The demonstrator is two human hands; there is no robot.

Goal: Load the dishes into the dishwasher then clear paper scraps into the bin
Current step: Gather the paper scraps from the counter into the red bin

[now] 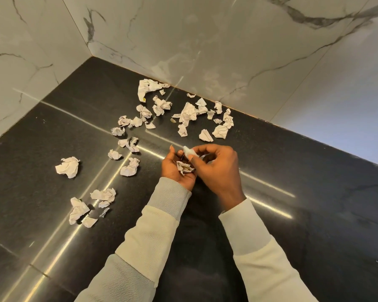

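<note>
Several crumpled white paper scraps lie scattered over a glossy black countertop. One cluster sits near the back wall, another left of my hands, and a third at the lower left. My left hand is cupped palm-up above the counter and holds a few collected scraps. Just right of it, my right hand pinches a small white scrap over the left palm.
Marble-patterned walls meet in a corner behind the counter. A single larger scrap lies apart at the far left. Cream sleeves cover both forearms.
</note>
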